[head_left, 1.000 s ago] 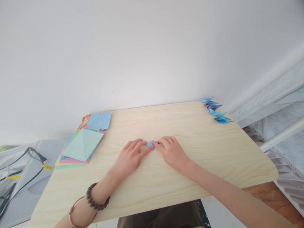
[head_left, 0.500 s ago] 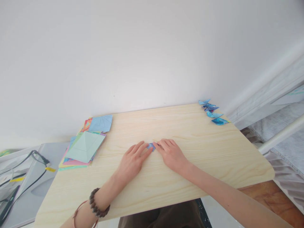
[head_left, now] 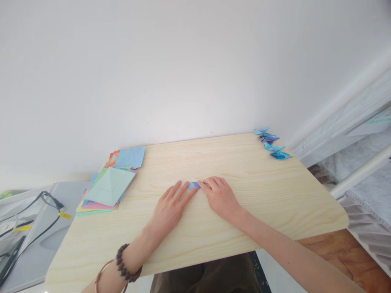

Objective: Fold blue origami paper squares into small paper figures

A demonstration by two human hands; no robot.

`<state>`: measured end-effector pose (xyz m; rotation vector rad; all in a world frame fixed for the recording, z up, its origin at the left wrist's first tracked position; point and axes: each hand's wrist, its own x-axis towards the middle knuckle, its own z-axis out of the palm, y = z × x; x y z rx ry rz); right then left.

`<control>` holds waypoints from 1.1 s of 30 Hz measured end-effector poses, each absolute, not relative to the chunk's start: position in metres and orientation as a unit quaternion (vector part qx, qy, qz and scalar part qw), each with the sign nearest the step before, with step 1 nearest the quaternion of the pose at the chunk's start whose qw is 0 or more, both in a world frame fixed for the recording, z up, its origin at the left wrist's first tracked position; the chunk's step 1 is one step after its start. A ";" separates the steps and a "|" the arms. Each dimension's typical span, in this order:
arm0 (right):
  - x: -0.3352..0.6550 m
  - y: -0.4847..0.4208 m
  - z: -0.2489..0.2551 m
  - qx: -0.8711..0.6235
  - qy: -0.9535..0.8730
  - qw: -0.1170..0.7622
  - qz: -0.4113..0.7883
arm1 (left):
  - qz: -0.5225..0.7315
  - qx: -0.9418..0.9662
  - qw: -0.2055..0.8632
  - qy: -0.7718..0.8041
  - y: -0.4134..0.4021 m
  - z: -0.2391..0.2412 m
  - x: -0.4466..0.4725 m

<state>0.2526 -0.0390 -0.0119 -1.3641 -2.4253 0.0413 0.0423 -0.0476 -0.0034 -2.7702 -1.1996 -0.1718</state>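
Observation:
A small folded piece of blue paper (head_left: 193,186) lies near the middle of the light wooden table (head_left: 275,195). My left hand (head_left: 170,207) rests flat on the table, its fingertips touching the paper's left side. My right hand (head_left: 220,197) lies on the table with its fingers stretched over the paper's right side, pressing it down. Most of the paper is hidden under the fingers. A dark bead bracelet and a thin bangle sit on my left wrist.
A stack of coloured paper squares (head_left: 108,187) lies at the table's left edge, with a light blue sheet (head_left: 130,158) behind it. Several folded blue paper shapes (head_left: 271,143) sit at the far right corner. Cables (head_left: 36,203) lie on a grey surface to the left. A white wall stands behind.
Both hands have stayed on the small blue paper, with the fingers shifting only slightly. The view has drifted a little.

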 end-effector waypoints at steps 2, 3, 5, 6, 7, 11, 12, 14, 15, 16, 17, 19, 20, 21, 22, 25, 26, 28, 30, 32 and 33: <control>0.253 -0.038 -0.011 -0.479 -0.859 0.179 0.019 | -0.056 -0.916 0.062 -0.392 -0.048 -0.004 0.043; 0.254 -0.038 -0.012 -0.478 -0.859 0.182 0.021 | -0.055 -0.917 0.063 -0.390 -0.049 -0.004 0.043; 0.254 -0.038 -0.013 -0.479 -0.857 0.188 0.023 | -0.055 -0.916 0.065 -0.391 -0.050 -0.005 0.044; 0.255 -0.038 -0.014 -0.480 -0.856 0.192 0.022 | -0.055 -0.916 0.066 -0.392 -0.050 -0.006 0.044; 0.255 -0.038 -0.014 -0.481 -0.854 0.195 0.022 | -0.056 -0.915 0.067 -0.393 -0.050 -0.006 0.045; 0.255 -0.038 -0.014 -0.486 -0.851 0.197 0.021 | -0.055 -0.914 0.065 -0.397 -0.050 -0.005 0.045; 0.255 -0.037 -0.014 -0.486 -0.851 0.197 0.022 | -0.055 -0.914 0.061 -0.398 -0.050 -0.004 0.045; 0.257 -0.037 -0.012 -0.479 -0.854 0.202 0.028 | -0.061 -0.916 0.046 -0.395 -0.049 -0.001 0.044; 0.258 -0.036 -0.011 -0.474 -0.855 0.207 0.034 | -0.069 -0.916 0.034 -0.394 -0.049 0.000 0.043; 0.259 -0.035 -0.011 -0.469 -0.856 0.214 0.040 | -0.083 -0.915 0.018 -0.395 -0.048 0.001 0.042; 0.259 -0.033 -0.011 -0.465 -0.856 0.221 0.048 | -0.103 -0.911 -0.001 -0.400 -0.046 0.002 0.041; 0.259 -0.029 -0.011 -0.458 -0.856 0.232 0.067 | -0.153 -0.893 -0.041 -0.421 -0.042 0.003 0.040; 0.258 -0.026 -0.012 -0.453 -0.857 0.235 0.076 | -0.174 -0.883 -0.058 -0.432 -0.040 0.003 0.039; 0.257 -0.023 -0.013 -0.446 -0.859 0.237 0.086 | -0.188 -0.875 -0.068 -0.441 -0.037 0.003 0.039; 0.256 -0.019 -0.014 -0.439 -0.861 0.240 0.096 | -0.191 -0.873 -0.073 -0.443 -0.033 0.003 0.039; 0.254 -0.006 -0.016 -0.405 -0.865 0.265 0.136 | -0.186 -0.879 -0.073 -0.432 -0.024 0.003 0.039; 0.254 -0.001 -0.016 -0.395 -0.862 0.278 0.152 | -0.188 -0.880 -0.076 -0.430 -0.021 0.003 0.039; 0.254 0.009 -0.017 -0.386 -0.850 0.306 0.188 | -0.202 -0.872 -0.095 -0.435 -0.015 0.003 0.040; 0.254 0.017 -0.018 -0.392 -0.829 0.323 0.234 | -0.223 -0.850 -0.139 -0.457 -0.009 0.003 0.042; 0.253 0.023 -0.019 -0.407 -0.801 0.328 0.290 | -0.245 -0.812 -0.209 -0.487 -0.001 0.003 0.044; 0.253 0.026 -0.019 -0.415 -0.785 0.332 0.319 | -0.255 -0.789 -0.252 -0.499 0.003 0.002 0.045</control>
